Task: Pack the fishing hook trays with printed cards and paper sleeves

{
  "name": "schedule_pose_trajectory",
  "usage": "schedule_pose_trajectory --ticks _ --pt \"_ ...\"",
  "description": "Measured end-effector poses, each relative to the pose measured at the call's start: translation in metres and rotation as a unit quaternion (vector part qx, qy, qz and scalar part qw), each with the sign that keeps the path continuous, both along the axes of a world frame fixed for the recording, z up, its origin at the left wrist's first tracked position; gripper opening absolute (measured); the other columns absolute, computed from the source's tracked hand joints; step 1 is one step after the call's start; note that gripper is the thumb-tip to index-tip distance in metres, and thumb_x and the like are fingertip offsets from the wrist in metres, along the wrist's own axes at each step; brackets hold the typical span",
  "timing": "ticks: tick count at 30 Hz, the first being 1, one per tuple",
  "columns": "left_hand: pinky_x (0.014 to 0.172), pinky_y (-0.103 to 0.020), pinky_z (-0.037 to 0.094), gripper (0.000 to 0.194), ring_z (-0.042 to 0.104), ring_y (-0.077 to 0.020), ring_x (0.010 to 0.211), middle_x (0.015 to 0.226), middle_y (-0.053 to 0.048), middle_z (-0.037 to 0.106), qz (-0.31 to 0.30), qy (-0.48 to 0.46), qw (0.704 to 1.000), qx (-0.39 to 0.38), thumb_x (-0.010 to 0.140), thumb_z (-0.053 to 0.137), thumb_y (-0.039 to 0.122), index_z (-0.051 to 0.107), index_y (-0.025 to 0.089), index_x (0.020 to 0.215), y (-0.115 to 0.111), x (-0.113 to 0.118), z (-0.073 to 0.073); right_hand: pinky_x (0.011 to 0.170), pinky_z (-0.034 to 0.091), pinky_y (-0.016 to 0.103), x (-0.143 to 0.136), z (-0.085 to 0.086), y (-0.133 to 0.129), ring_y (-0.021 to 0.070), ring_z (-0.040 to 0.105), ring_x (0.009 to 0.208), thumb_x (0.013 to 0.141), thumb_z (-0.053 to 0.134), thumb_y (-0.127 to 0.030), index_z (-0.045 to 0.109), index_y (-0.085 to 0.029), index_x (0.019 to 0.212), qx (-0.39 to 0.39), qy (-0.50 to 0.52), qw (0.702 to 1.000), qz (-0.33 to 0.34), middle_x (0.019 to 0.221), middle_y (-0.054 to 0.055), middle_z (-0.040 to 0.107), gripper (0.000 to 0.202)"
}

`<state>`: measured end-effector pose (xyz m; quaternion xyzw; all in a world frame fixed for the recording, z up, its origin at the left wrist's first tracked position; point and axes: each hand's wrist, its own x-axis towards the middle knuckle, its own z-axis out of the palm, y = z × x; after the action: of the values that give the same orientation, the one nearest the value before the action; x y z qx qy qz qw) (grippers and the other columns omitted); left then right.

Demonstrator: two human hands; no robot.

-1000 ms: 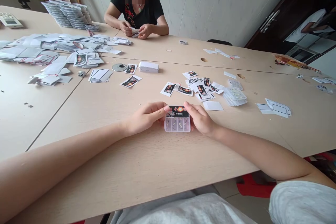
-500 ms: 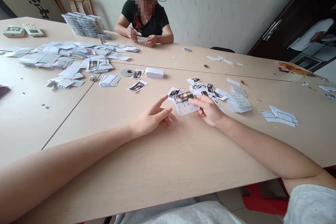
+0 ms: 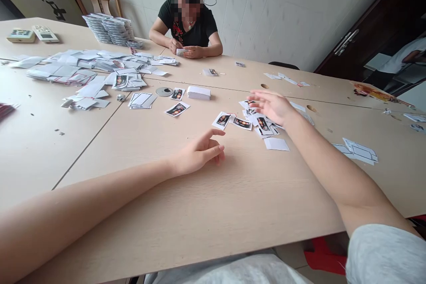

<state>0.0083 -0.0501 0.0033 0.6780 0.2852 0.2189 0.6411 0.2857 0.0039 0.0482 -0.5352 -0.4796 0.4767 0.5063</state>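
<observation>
My left hand (image 3: 199, 153) rests on the near part of the table with nothing in it, its fingers loosely bent and apart. My right hand (image 3: 271, 107) is stretched out above a loose heap of small printed cards (image 3: 264, 126), fingers spread, holding nothing. A small clear plastic box (image 3: 210, 72) with a dark printed label lies on the far side of the table. Between the hands and a little beyond are a black-printed card (image 3: 222, 120) and a similar card (image 3: 242, 123). Other clear plastic boxes (image 3: 308, 118) are mostly hidden behind my right forearm.
Across the table (image 3: 206, 213) a person (image 3: 189, 26) holds a small item. Left of centre lie many white packets (image 3: 86, 64), with tall stacks (image 3: 108, 29) behind. A white card stack (image 3: 199, 92) stands mid-table. Outlined cards (image 3: 361, 150) lie at right.
My right hand has let go of the clear plastic box and moved forward; the box now lies near the person opposite. My left hand has barely moved.
</observation>
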Motion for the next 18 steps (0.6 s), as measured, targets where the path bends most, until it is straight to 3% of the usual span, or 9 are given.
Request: schedule_pose_trajectory --ticks 2,4,7,9,12,15,18 --pt "0.075 -0.033 0.047 0.041 0.059 -0.0143 0.072 0.079 0.0 0.063 -0.005 0.009 1.0 0.006 0.086 0.052 0.042 0.041 0.022 0.12 0.001 0.0 0.0 0.07 0.049 0.029 0.027 0.014 -0.025 0.0156 0.064 0.086 0.078 0.065 -0.032 0.063 -0.021 0.102 0.042 -0.159 0.986 -0.039 0.11 0.007 0.065 0.027" --pt "0.075 -0.033 0.047 0.039 0.059 -0.0142 0.073 0.078 0.0 0.062 -0.009 0.019 1.0 0.013 0.087 0.051 0.042 0.042 0.022 0.119 0.001 0.0 0.001 0.08 0.046 0.033 0.055 0.028 -0.047 0.0187 0.061 0.098 0.074 0.067 -0.035 0.065 -0.022 0.103 0.063 -0.329 0.936 -0.105 0.113 0.008 0.065 0.032" --pt "0.073 -0.031 0.046 0.036 0.059 -0.0145 0.073 0.076 0.0 0.06 -0.013 0.04 0.999 0.021 0.089 0.048 0.045 0.045 0.021 0.115 0.002 0.0 0.004 0.083 0.041 0.038 0.092 0.037 -0.072 0.0232 0.057 0.103 0.073 0.067 -0.04 0.066 -0.022 0.106 -0.023 -0.47 0.866 -0.171 0.116 0.013 0.063 0.037" --pt "0.072 -0.031 0.047 0.035 0.059 -0.0152 0.075 0.076 0.0 0.06 -0.014 0.053 0.998 0.021 0.089 0.046 0.047 0.048 0.021 0.112 0.002 0.0 0.005 0.081 0.039 0.039 0.112 0.03 -0.08 0.0242 0.057 0.1 0.073 0.065 -0.039 0.067 -0.022 0.104 -0.07 -0.5 0.834 -0.222 0.114 0.015 0.063 0.035" --pt "0.072 -0.031 0.047 0.036 0.059 -0.0159 0.076 0.076 -0.001 0.06 -0.019 0.055 0.998 0.013 0.088 0.047 0.049 0.05 0.021 0.109 0.002 -0.001 0.007 0.08 0.037 0.039 0.139 0.01 -0.076 0.0236 0.056 0.092 0.072 0.065 -0.035 0.067 -0.022 0.098 -0.1 -0.505 0.81 -0.281 0.109 0.016 0.063 0.029" --pt "0.073 -0.031 0.047 0.035 0.059 -0.016 0.076 0.076 -0.001 0.059 -0.024 0.056 0.998 0.014 0.088 0.047 0.049 0.05 0.021 0.109 0.003 -0.001 0.008 0.078 0.036 0.039 0.163 -0.009 -0.06 0.0218 0.054 0.085 0.069 0.067 -0.035 0.065 -0.017 0.082 -0.114 -0.494 0.807 -0.304 0.101 0.019 0.063 0.022" --pt "0.073 -0.03 0.047 0.033 0.059 -0.0157 0.076 0.076 0.0 0.06 -0.026 0.067 0.997 0.014 0.088 0.047 0.048 0.05 0.022 0.108 0.003 -0.001 0.009 0.065 0.038 0.035 0.178 -0.02 -0.044 0.0172 0.053 0.069 0.067 0.068 -0.041 0.059 -0.016 0.062 -0.119 -0.474 0.826 -0.282 0.076 0.016 0.062 0.027"
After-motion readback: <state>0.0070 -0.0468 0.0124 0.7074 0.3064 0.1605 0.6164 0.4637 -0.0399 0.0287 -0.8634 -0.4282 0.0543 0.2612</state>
